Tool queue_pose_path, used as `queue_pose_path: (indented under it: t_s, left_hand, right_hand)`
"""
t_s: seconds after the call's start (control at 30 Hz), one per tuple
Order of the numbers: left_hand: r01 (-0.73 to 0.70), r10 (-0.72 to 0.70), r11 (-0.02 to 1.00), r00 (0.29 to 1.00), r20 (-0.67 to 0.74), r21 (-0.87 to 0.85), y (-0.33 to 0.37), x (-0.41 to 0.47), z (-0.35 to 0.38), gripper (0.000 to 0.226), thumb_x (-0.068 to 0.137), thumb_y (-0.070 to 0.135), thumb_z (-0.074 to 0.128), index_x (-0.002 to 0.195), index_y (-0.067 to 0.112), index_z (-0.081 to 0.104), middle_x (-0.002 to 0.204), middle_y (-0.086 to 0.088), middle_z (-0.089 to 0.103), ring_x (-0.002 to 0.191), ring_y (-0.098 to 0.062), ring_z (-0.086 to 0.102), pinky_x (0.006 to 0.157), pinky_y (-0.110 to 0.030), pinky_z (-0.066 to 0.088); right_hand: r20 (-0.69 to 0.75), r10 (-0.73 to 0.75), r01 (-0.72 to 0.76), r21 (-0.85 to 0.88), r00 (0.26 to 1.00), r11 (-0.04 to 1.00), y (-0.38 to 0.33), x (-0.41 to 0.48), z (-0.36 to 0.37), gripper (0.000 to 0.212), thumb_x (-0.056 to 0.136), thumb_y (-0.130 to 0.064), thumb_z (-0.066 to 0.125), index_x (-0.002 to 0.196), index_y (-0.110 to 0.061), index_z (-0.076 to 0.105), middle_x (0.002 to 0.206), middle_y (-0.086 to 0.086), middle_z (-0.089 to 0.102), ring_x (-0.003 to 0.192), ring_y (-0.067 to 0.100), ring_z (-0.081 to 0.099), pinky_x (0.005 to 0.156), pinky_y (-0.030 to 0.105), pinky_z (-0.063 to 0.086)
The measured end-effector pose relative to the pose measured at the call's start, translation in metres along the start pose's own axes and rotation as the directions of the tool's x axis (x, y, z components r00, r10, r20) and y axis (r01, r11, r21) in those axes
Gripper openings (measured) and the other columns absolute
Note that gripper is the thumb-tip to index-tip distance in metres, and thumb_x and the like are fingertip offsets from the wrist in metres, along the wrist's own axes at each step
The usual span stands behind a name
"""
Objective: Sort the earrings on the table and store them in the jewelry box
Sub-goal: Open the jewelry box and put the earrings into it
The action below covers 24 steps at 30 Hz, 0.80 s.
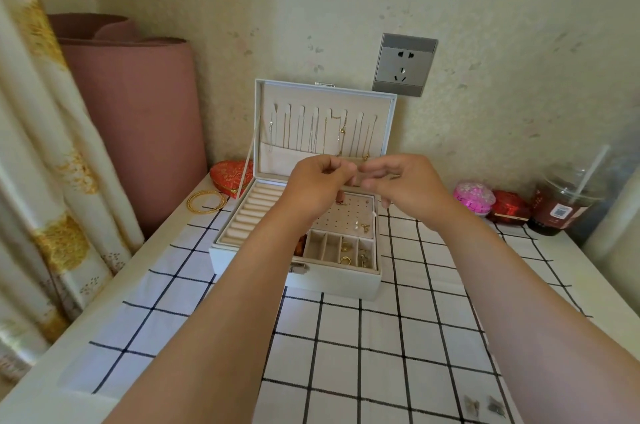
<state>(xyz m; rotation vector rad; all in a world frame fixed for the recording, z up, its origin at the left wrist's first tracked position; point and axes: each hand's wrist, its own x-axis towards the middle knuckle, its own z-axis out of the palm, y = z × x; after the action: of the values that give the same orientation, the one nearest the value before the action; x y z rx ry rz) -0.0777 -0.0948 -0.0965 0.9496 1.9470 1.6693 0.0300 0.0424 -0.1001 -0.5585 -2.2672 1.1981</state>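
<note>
Describer: Two small dark earrings (471, 404) lie nearest, on the checked cloth (346, 354). Beyond them, the left hand (318, 186) and right hand (405, 184) meet with curled fingers above the open jewelry box (329, 281).

Reader: Holding what?

Describer: Too small to tell, but probably an earring being readied. The next move likely calls for lowering it precisely into the holed panel (341, 219).

Left grip (317, 182) and right grip (407, 186) are raised side by side, curled fingertips nearly touching.

Gold bangles (206, 201) lie beside a red heart-shaped box (230, 177).
</note>
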Motion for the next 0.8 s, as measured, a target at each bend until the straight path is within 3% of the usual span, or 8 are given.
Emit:
queue_pose_path:
  t_s: [0.13,0.33,0.5,0.57,0.63,0.73,0.8]
  left_hand:
    - [0.023,-0.023,0.999,1.000,-0.005,-0.043,0.003,-0.002,0.003,0.010,0.095,0.026,0.063,0.092,0.021,0.071,0.082,0.006,0.070,0.062,-0.009,0.061,0.046,-0.011,0.043]
    - [0.053,-0.053,0.997,0.999,0.006,-0.062,0.005,-0.004,0.003,0.013,0.093,0.030,0.066,0.086,0.022,0.072,0.086,0.003,0.073,0.066,-0.011,0.060,0.046,-0.011,0.042]
    - [0.053,-0.051,0.996,0.998,0.039,-0.065,0.006,-0.004,0.005,0.016,0.095,0.028,0.063,0.087,0.020,0.073,0.087,0.002,0.073,0.067,-0.012,0.059,0.048,-0.011,0.043]
    - [0.023,-0.024,0.999,0.999,0.035,0.027,0.003,-0.001,0.006,0.019,0.097,0.029,0.058,0.088,0.021,0.073,0.091,0.001,0.074,0.071,-0.010,0.059,0.055,-0.015,0.045]
    - [-0.052,0.044,0.963,0.998,0.036,0.263,-0.004,0.002,0.008,0.020,0.098,0.030,0.053,0.099,0.024,0.072,0.101,0.003,0.072,0.087,-0.009,0.060,0.071,-0.022,0.047]
    - [-0.147,0.121,0.757,0.989,0.085,0.636,-0.018,0.004,0.007,0.026,0.099,0.034,0.050,0.118,0.035,0.067,0.122,0.006,0.064,0.120,-0.018,0.047,0.101,-0.038,0.040]
    - [-0.187,0.110,0.647,0.982,0.153,0.739,-0.022,0.002,0.006,0.032,0.099,0.036,0.046,0.127,0.037,0.062,0.133,0.004,0.056,0.128,-0.021,0.036,0.107,-0.040,0.029]
  right_hand:
    - [0.050,-0.068,0.061,0.129,0.996,0.990,-0.015,-0.004,-0.001,0.021,0.082,0.004,0.075,0.101,-0.006,0.076,0.082,0.000,0.077,0.050,-0.001,0.060,0.052,0.021,0.051]
    - [-0.010,-0.066,0.067,0.202,0.998,0.977,-0.012,-0.003,-0.008,0.016,0.079,-0.003,0.080,0.094,-0.005,0.076,0.065,-0.007,0.072,0.045,0.007,0.054,0.044,0.011,0.040]
    - [-0.034,-0.043,0.049,0.211,0.999,0.976,-0.009,-0.003,-0.007,0.009,0.082,-0.006,0.078,0.090,-0.010,0.076,0.065,-0.008,0.071,0.045,0.010,0.053,0.044,0.011,0.039]
    - [-0.040,-0.023,0.030,0.183,0.999,0.983,-0.005,-0.003,-0.006,0.007,0.084,-0.007,0.076,0.090,-0.011,0.076,0.065,-0.011,0.071,0.046,0.010,0.052,0.046,0.012,0.041]
    - [-0.042,-0.014,0.016,0.041,0.999,0.999,0.004,-0.001,-0.005,0.007,0.086,-0.010,0.076,0.086,-0.016,0.076,0.067,-0.012,0.070,0.049,0.004,0.055,0.055,0.015,0.045]
    - [-0.003,-0.035,0.032,-0.324,0.999,0.946,0.022,0.000,-0.001,0.013,0.084,-0.018,0.077,0.077,-0.029,0.075,0.077,-0.014,0.070,0.074,-0.002,0.063,0.074,0.024,0.050]
    - [0.018,-0.046,0.049,-0.430,0.999,0.901,0.027,-0.001,0.001,0.015,0.085,-0.021,0.076,0.075,-0.032,0.072,0.080,-0.014,0.068,0.082,0.005,0.063,0.080,0.033,0.052]
